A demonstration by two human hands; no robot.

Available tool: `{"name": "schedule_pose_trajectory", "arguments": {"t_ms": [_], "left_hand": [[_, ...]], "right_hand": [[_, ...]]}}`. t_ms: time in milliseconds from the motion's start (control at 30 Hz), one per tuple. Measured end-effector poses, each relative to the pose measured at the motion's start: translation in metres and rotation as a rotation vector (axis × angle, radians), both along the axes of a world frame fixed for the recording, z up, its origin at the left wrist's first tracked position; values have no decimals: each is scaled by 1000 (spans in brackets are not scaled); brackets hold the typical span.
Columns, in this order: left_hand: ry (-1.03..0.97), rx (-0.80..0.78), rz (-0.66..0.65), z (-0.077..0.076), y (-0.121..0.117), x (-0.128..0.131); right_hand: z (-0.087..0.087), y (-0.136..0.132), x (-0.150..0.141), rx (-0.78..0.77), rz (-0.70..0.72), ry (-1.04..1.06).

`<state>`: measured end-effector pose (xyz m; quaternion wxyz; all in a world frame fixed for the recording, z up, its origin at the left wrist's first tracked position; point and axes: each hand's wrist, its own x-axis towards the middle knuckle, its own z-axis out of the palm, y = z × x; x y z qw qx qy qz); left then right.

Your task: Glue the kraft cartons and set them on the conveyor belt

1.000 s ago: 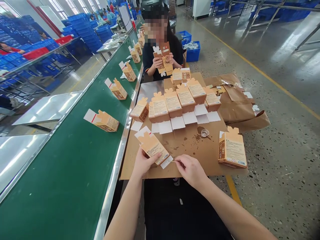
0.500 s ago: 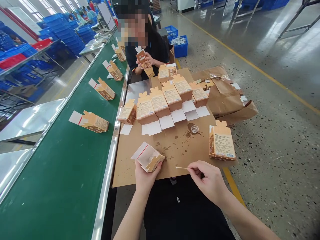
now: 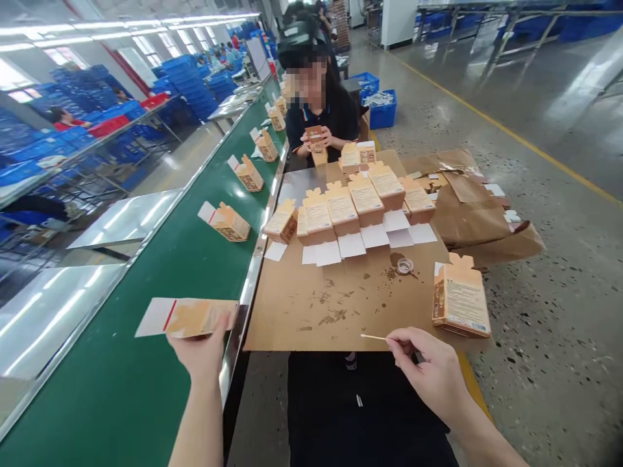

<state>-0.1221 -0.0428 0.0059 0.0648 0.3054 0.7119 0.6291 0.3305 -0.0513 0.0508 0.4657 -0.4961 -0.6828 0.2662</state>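
Note:
My left hand (image 3: 202,347) grips a tan cardboard box (image 3: 202,316) over the green conveyor belt (image 3: 131,379); its white flap with a red strip points left. Whether the box touches the belt I cannot tell. Between thumb and fingers of my right hand (image 3: 421,360) is a cotton swab (image 3: 374,336), its tip pointing left above the brown cardboard sheet (image 3: 292,331). A small clear dish (image 3: 405,266) sits on that sheet among dark wet spots. To the right of it stands a single box (image 3: 461,298) with its top tabs up.
Several open-flapped boxes (image 3: 343,211) stand grouped at the sheet's far side. More boxes (image 3: 228,224) line the belt beside its metal rail (image 3: 256,266). Across the table a person (image 3: 324,120) holds another box (image 3: 317,143). Brown wrapping paper (image 3: 481,220) lies at the right.
My left hand has carried its box left from above the cardboard sheet to over the belt. My right hand still holds the swab. The camera view has shifted, and the person opposite has lowered their box.

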Motion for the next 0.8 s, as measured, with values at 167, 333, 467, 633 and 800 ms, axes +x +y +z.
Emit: {"name": "schedule_pose_trajectory", "arguments": {"t_ms": [167,333,467,633,800], "left_hand": [[-86,-166,138,2,-6,-58],[-132,-173,78,-2,9,-54],[-90,-167,145,-4,-3,-41],[310,202,250,2,-13,-12],[194,38,-183,45,116,30]], "right_hand": [[-2,9,-6,-14,32,45],[2,18,-19,-25,90,51],[7,20,-10,-28,79,44],[1,9,23,-56,-60,25],[10,6,26,-59,-71,41]]}}
